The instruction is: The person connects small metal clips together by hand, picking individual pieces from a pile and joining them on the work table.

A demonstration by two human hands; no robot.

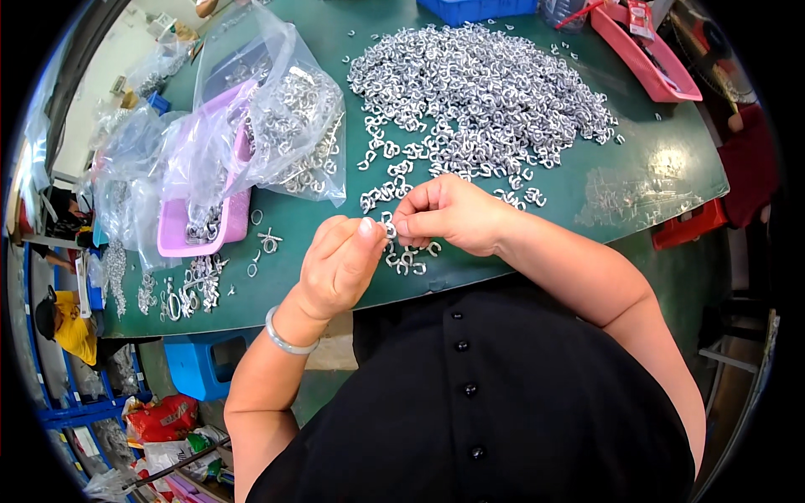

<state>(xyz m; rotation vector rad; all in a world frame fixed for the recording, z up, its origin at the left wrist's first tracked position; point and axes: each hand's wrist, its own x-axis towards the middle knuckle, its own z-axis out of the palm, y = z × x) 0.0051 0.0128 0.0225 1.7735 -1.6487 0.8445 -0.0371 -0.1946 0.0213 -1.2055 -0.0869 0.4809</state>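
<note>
Reading the table as a dial centred on the hands, the right hand [457,216] comes in from four o'clock, its thumb and forefinger pinched on a small metal piece [388,224] right at the centre. The left hand [335,268], entering from seven with a pale bangle [289,337] on its wrist, has its fingers curled up against that same piece; whether they grip it, I cannot tell. The two hands nearly meet there, above the green table [587,247]. A few loose curved pieces [407,261] lie just beside the fingers at five o'clock, and a broad heap of grey metal pieces [486,96] spreads at one, with a pink tray [647,52] beyond it at two. A clear plastic bag [306,142] of metal parts leans at half past ten, against a purple bin [189,246] between nine and ten. A blue stool [197,369] stands at eight.
</note>
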